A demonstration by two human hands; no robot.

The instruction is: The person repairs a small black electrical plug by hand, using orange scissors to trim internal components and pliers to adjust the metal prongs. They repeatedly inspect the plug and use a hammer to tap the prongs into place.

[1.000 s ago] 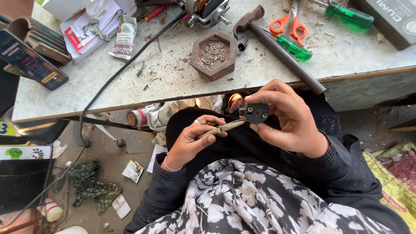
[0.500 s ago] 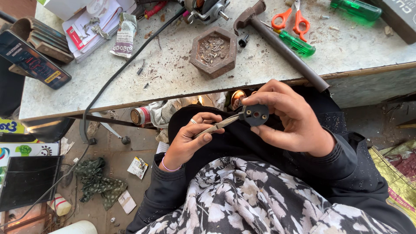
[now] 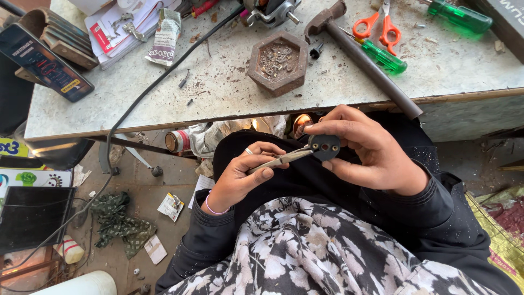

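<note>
My right hand (image 3: 367, 150) holds a small round black plug part (image 3: 325, 146) with holes in its face, above my lap. My left hand (image 3: 245, 175) grips a thin pale-handled tool (image 3: 278, 160). Its tip touches the left edge of the plug part. Both hands are below the front edge of a dirty grey workbench (image 3: 218, 104). My sleeves are dark, and a black-and-white flowered cloth (image 3: 305, 257) covers my lap.
On the bench stand a brown hexagonal block (image 3: 277, 63) with debris, a hammer (image 3: 360, 52), orange scissors (image 3: 382, 24), two green-handled screwdrivers (image 3: 385, 57), papers and keys (image 3: 128, 24). A black cable (image 3: 147, 93) runs off the bench edge. Litter lies on the floor at the left.
The tool tip in my left hand has stayed against the plug part while both hands shifted slightly. The view has tilted a little.
</note>
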